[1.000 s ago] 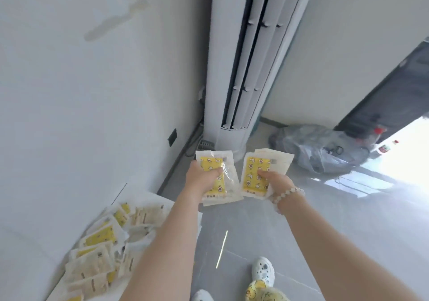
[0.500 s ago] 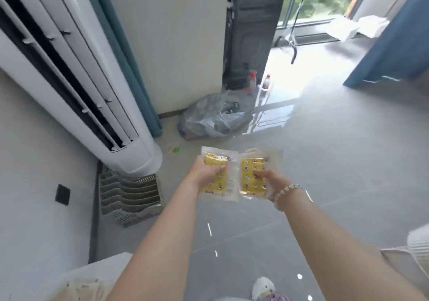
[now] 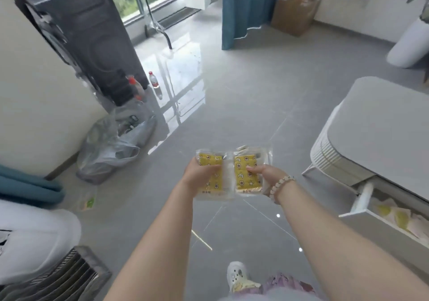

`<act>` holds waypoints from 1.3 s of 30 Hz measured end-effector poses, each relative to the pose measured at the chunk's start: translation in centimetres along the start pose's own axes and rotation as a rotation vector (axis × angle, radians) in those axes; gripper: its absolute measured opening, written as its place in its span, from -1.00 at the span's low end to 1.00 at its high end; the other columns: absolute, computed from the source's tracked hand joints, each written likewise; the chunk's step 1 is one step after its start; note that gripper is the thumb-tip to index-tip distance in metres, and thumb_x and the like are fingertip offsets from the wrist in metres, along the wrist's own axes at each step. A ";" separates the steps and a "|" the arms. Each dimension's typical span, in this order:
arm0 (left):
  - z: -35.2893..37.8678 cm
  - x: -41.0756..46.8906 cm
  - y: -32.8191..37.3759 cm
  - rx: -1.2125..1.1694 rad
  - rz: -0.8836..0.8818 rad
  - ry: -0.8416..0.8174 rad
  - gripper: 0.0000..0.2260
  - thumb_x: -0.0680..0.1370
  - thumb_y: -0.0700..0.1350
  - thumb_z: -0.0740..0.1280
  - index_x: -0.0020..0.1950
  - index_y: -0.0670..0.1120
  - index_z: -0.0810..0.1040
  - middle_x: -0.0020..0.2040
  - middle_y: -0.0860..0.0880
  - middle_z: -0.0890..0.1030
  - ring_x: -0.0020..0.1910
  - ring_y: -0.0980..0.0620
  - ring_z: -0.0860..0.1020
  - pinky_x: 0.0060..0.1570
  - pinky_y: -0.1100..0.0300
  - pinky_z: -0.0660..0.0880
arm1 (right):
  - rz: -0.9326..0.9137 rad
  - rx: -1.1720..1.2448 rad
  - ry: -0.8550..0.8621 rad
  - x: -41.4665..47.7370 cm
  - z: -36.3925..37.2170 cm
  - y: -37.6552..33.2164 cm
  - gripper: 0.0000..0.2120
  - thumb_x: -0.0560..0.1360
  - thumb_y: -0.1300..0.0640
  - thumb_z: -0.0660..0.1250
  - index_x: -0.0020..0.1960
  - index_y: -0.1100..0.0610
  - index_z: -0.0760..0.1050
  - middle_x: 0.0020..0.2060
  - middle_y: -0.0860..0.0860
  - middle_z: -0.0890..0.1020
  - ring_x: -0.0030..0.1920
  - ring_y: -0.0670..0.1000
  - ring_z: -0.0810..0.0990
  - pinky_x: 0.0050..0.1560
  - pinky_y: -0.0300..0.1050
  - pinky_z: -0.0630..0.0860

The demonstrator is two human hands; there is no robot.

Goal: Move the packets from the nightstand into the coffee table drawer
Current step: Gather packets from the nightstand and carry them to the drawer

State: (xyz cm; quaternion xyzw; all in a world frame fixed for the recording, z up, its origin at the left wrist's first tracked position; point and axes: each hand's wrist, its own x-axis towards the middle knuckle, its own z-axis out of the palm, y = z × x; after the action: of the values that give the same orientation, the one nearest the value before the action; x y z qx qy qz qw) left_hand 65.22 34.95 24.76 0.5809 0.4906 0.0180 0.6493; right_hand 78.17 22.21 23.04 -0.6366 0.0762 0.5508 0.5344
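Note:
My left hand grips a stack of clear packets with yellow printed inserts. My right hand, with a bead bracelet on its wrist, grips a second stack of the same packets. Both stacks are held side by side at chest height over the grey floor. To the right stands the grey-topped coffee table. Its drawer is pulled out and several yellow and white packets lie inside. The nightstand is out of view.
A grey plastic bag and two bottles lie on the floor by a black speaker cabinet. A white air conditioner base with a floor grille sits at lower left. A blue curtain and cardboard box stand far back.
My view has swung to the right, from the wall and nightstand packets past the air conditioner to the coffee table and its pulled-out drawer. Both hands have kept their packets.

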 end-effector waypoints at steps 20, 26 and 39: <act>20.4 6.8 7.9 0.450 0.033 -0.450 -0.87 0.49 -0.27 0.39 -0.21 -0.07 0.59 -0.21 -0.10 0.64 -0.26 -0.05 0.61 -0.13 0.03 0.58 | 0.035 0.385 0.399 -1.6 -16.3 -0.6 -0.54 0.49 0.12 0.38 0.33 0.25 0.43 0.25 0.03 0.49 0.31 0.13 0.46 0.07 -0.09 0.44; 25.7 9.2 10.4 0.533 0.071 -0.583 -0.85 0.50 -0.29 0.37 -0.22 -0.09 0.58 -0.32 -0.02 0.60 -0.40 0.07 0.58 -0.39 0.24 0.54 | 0.023 0.409 0.553 -1.7 -19.9 -2.9 -0.59 0.51 0.08 0.35 0.29 0.24 0.46 0.19 0.05 0.54 0.14 0.12 0.51 0.02 -0.12 0.41; 39.7 8.4 11.6 0.842 0.145 -0.891 -0.93 0.51 -0.22 0.38 -0.13 -0.06 0.56 -0.22 -0.01 0.61 -0.24 0.02 0.58 -0.17 0.15 0.53 | 0.045 0.772 0.798 -4.4 -28.4 -0.3 -0.65 0.48 0.10 0.40 0.19 0.25 0.52 0.07 0.06 0.61 0.03 0.06 0.59 -0.15 -0.14 0.49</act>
State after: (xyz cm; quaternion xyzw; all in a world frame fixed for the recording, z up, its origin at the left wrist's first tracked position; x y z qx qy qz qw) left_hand 102.01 14.47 22.30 0.7709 0.0965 -0.3772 0.5040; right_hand 94.26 -1.52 21.60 -0.5521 0.4824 0.2103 0.6467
